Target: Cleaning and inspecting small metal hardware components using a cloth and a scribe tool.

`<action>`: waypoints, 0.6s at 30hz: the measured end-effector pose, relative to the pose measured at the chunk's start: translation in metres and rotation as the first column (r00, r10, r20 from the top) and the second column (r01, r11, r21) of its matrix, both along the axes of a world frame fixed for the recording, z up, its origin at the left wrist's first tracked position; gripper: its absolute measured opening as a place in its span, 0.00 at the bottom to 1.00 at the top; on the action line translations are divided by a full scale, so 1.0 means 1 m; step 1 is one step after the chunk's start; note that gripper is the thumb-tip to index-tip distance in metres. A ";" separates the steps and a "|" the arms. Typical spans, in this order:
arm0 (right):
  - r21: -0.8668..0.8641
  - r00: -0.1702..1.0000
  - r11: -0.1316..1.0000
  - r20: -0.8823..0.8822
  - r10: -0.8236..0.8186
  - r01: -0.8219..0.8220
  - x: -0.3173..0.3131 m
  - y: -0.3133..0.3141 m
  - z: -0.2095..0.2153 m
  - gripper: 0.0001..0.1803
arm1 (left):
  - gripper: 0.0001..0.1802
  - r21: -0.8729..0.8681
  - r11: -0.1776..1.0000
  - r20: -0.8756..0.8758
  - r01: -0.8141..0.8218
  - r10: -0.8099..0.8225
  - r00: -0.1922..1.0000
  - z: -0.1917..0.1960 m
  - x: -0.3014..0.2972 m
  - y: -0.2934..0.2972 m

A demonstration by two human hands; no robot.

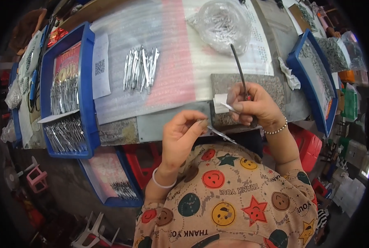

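My left hand (180,138) pinches a slim silver metal piece (222,134) between thumb and fingers, its far end slanting down to the right. My right hand (259,105) is closed round a long thin dark rod-shaped tool (239,66), which points up and away. Between that hand's thumb and forefinger sits a small silver piece (226,106). The two hands are apart, just over the table's near edge. Beneath the right hand lies a speckled stone slab (275,87), with a small white block (220,108) beside the fingers.
A pile of silver pieces (141,69) lies on the plastic-covered table (172,31). Behind the slab is a clear bag (223,25) of small silver parts. Blue trays (86,87) with silver pieces stand left; another blue tray (316,78) stands right. Red stools (306,144) are below.
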State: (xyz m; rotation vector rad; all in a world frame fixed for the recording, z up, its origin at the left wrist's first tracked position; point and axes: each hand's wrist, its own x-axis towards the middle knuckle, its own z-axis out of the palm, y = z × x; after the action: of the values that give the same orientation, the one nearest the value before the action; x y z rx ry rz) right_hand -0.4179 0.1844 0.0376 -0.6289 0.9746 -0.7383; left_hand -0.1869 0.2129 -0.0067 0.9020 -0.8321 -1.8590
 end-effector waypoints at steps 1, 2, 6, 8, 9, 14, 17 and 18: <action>0.016 0.999 1.000 0.037 0.006 -0.006 0.003 0.006 -0.002 0.11 | 0.08 0.005 1.000 -0.018 0.017 -0.017 1.000 0.002 -0.004 -0.001; 0.028 0.999 1.000 0.047 -0.003 0.001 0.004 0.010 -0.005 0.11 | 0.09 0.007 0.999 -0.040 0.039 -0.039 0.998 0.002 -0.008 -0.004; 0.080 0.997 0.997 0.069 0.013 -0.019 0.010 0.017 -0.010 0.13 | 0.09 -0.016 0.997 -0.028 0.069 -0.070 0.997 0.004 -0.016 -0.004; 0.086 0.992 0.996 0.125 0.021 -0.031 0.010 0.020 -0.016 0.12 | 0.09 -0.008 0.998 -0.030 0.066 -0.066 0.997 0.008 -0.019 -0.001; 0.088 0.994 0.995 0.104 0.026 -0.036 0.009 0.021 -0.015 0.11 | 0.09 -0.004 0.998 -0.036 0.056 -0.056 0.998 0.009 -0.020 0.000; -0.087 0.992 0.996 -0.120 0.023 -0.034 0.013 0.033 -0.008 0.09 | 0.08 -0.005 1.000 -0.034 0.005 -0.005 0.999 0.003 -0.021 0.004; -0.218 0.962 0.974 -0.273 -0.006 -0.056 0.015 0.039 -0.002 0.07 | 0.07 0.027 0.999 -0.022 -0.030 0.030 0.999 0.002 -0.022 0.005; -0.270 0.948 0.962 -0.316 -0.044 -0.045 0.017 0.041 -0.001 0.07 | 0.07 0.049 0.998 -0.014 -0.037 0.038 0.999 0.002 -0.023 0.005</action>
State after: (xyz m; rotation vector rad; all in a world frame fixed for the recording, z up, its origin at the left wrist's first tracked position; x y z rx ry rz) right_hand -0.4012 0.2256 0.0363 -1.0154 1.1783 -0.7927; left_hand -0.2099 0.2180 -0.0044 0.9268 -0.7587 -1.8584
